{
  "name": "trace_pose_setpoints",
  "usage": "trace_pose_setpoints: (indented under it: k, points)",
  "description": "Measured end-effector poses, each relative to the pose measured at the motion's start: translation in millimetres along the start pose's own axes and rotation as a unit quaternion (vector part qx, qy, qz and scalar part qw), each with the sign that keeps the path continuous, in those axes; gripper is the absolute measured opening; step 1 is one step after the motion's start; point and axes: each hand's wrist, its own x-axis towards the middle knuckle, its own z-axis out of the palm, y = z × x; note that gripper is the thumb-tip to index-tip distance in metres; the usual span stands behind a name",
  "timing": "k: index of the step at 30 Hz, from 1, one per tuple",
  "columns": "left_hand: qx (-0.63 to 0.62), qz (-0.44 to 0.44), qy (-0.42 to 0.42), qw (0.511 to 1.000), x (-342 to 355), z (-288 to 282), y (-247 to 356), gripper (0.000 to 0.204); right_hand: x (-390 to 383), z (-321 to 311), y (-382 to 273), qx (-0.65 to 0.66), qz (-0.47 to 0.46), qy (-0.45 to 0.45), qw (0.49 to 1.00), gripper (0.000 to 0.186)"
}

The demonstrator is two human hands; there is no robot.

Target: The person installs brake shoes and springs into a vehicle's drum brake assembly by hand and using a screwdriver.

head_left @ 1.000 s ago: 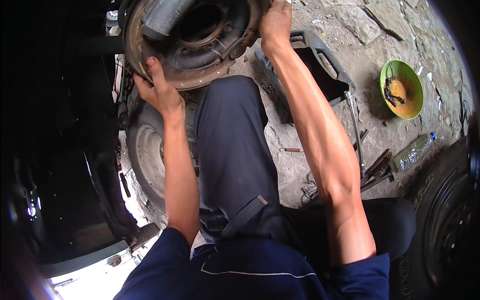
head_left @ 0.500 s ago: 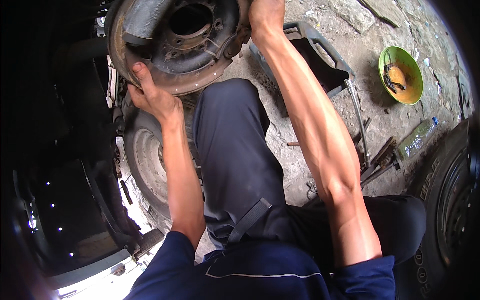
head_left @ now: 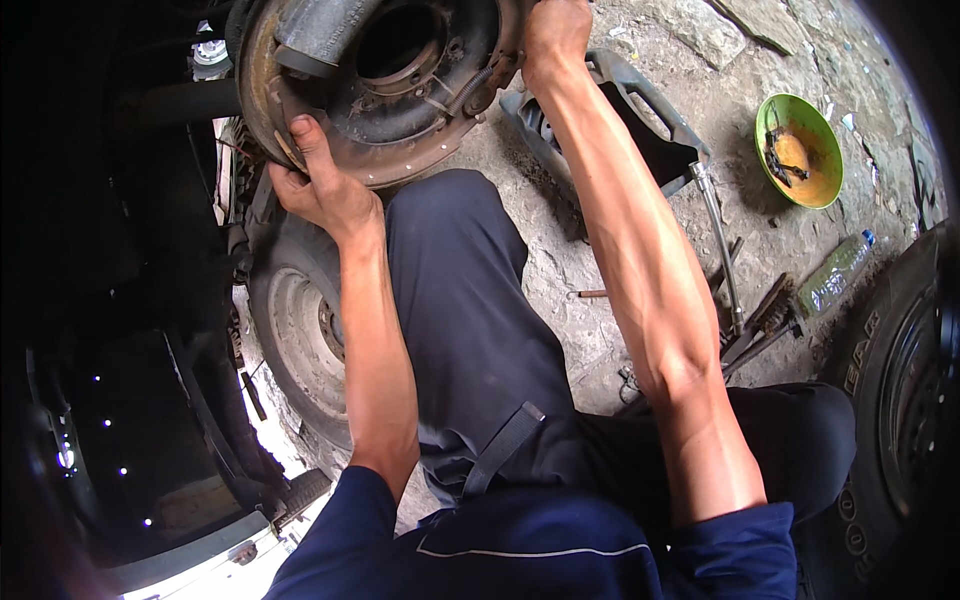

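Brake plate (head_left: 400, 110): one rusty round plate with its hub opening, straight ahead of me at the top of view, its face turned toward me, above my bent knee.
Left hand (head_left: 320, 185): closed on the plate's lower left rim, thumb lying up across the edge, fingers curled behind.
Right hand (head_left: 555, 35): on the plate's right edge, partly cut off at the top; I cannot tell how firmly it grips.
Nearer hand: both touch the plate, one on each side, so it sits between my hands.
Wheel (head_left: 300, 330): one, lying below my left forearm.
Green bowl (head_left: 800, 150): one, well off to the right on the ground.
Plastic bottle (head_left: 835, 275): one, lying near a second tyre (head_left: 900, 400).
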Motion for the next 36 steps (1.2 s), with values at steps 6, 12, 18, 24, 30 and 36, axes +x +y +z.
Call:
trace_pose_setpoints:
  k: [6,12,18,24,30,36]
  points:
    - [-0.024,-0.046,0.035,0.998,-0.7,-0.7,0.1,0.058,8.4,11.4,9.6,-0.012,0.005,0.009,1.000,0.045]
    - [-0.015,-0.003,0.014,1.000,8.1,-5.1,-3.3,0.057,-7.3,19.5,-2.7,0.002,0.022,0.011,1.000,0.048]
    - [-0.030,-0.017,0.019,0.999,5.5,1.6,-9.1,0.057,13.8,18.8,22.4,-0.065,-0.002,0.029,0.997,0.048]
    - [-0.044,-0.031,0.009,0.999,3.9,6.2,-4.5,0.060,11.3,18.1,15.6,-0.080,-0.014,0.038,0.996,0.049]
    - [-0.052,-0.009,-0.004,0.999,9.1,15.7,2.4,0.062,8.3,21.8,-18.2,-0.086,0.002,0.023,0.996,0.050]
    - [-0.034,0.007,-0.009,0.999,10.4,13.3,-1.8,0.058,4.3,19.5,-17.2,-0.114,0.024,0.018,0.993,0.053]
